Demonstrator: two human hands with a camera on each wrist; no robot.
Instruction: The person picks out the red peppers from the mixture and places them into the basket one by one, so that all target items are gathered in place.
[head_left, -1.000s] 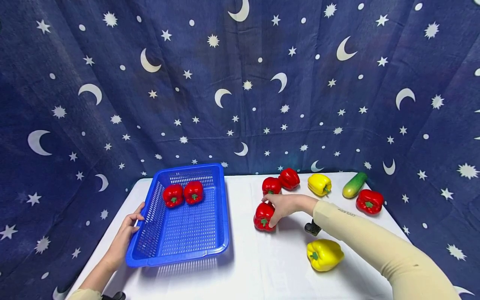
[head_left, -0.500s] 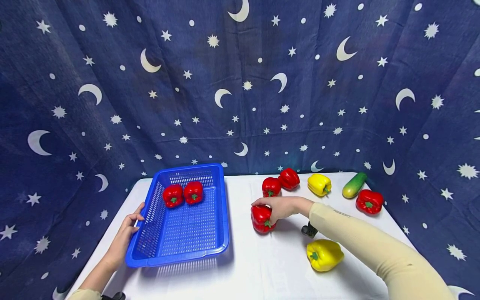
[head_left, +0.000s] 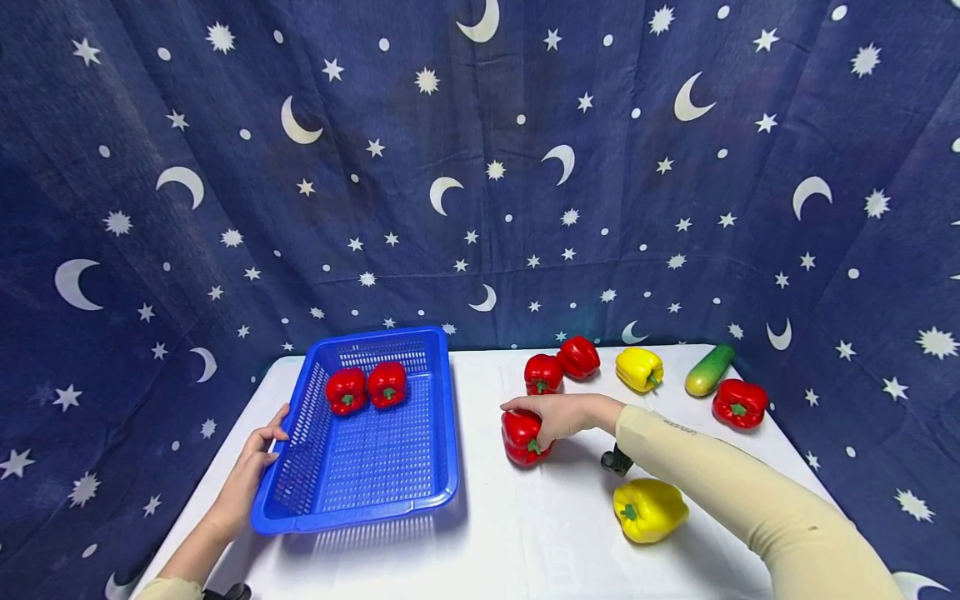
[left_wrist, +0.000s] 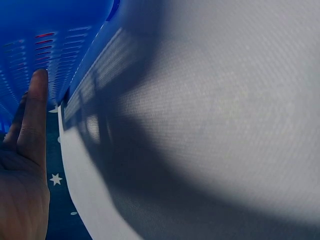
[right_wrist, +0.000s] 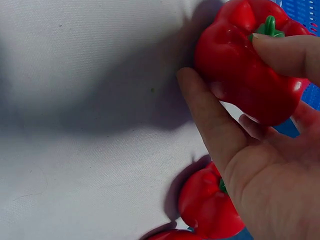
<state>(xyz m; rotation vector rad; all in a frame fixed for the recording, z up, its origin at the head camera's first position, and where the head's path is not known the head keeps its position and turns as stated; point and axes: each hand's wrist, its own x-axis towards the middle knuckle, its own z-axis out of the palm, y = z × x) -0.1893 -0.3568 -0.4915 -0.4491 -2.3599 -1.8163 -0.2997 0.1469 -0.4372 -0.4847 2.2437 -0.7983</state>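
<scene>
Where the right hand (head_left: 557, 415) grips, a red pepper (head_left: 517, 437) points its stem (head_left: 534, 447) nearward.

Glossy red lobed bell peppers (head_left: 517, 442) and glossy yellow bell peppers (head_left: 654, 510) with green stems (right_wrist: 270, 26); smooth oblong vegetable (head_left: 708, 372), green grading to yellow; rectangular blue plastic basket (head_left: 375, 458), grid-perforated; white tabletop (head_left: 517, 533); dark-blue cloth backdrop (head_left: 420, 250), patterned with white crescents (head_left: 682, 103), stars (head_left: 427, 81) and dots (head_left: 384, 44); cream fabric sleeves (head_left: 750, 492).

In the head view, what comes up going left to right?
Left hand, blue perforated basket, red bell pepper gripped by the right hand, rearmost red bell pepper, rear yellow bell pepper, green-yellow elongated vegetable, far-right red bell pepper.
</scene>
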